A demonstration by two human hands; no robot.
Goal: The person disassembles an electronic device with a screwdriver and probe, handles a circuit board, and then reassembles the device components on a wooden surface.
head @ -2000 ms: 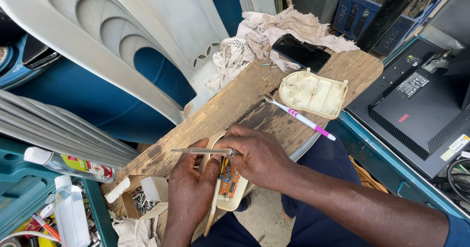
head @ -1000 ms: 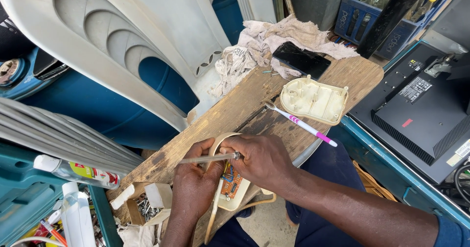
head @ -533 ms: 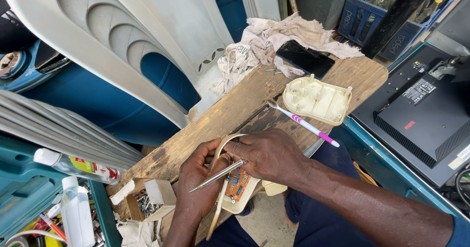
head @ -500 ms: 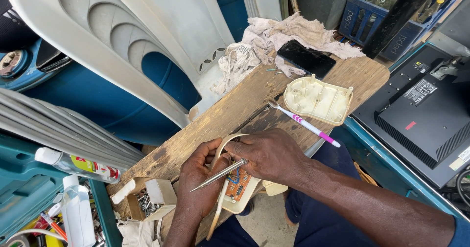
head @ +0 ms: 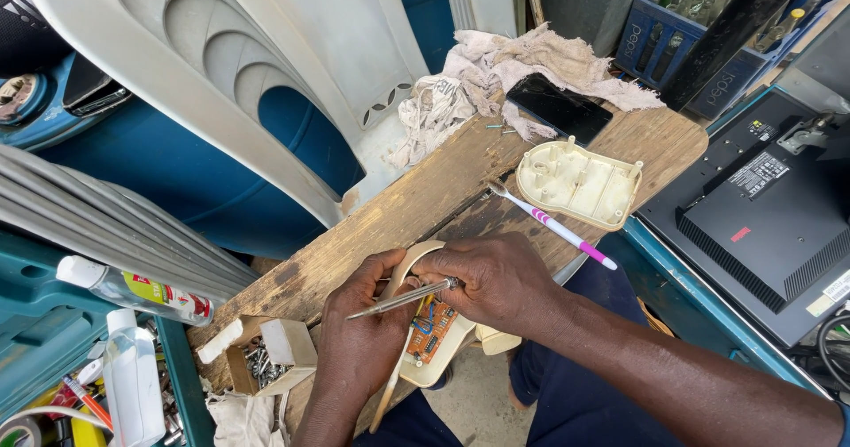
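Tweezers [head: 403, 298] of thin grey metal lie across your hands, long and straight. Their pointed end aims left and a little down, and the back end sits up by your right hand [head: 496, 281]. Your right hand is closed on that back end, with the fingertips pinching it tight. Your left hand [head: 363, 341] is curled around a cream plastic case [head: 431, 358] and holds it from below, with the thumb under the tweezers. The case is open, and inside it you can see an orange circuit board [head: 431, 332] with small parts on it. The case sits at the near end of the wooden board [head: 416, 208], just over its edge and above your lap.

Farther up the wooden board from the case lies the other half of the shell, a cream cover [head: 580, 184] with its hollow side up. A white and pink toothbrush [head: 549, 226] lies just beside the cover, its brush end pointing up and left and its pink end pointing down and right. A black phone [head: 560, 109] rests on a dirty cloth [head: 496, 66] at the far end of the wooden board. To the left of the case, a small open cardboard box [head: 266, 354] holds screws. Left of that box lies a clear plastic bottle [head: 133, 289] on its side.
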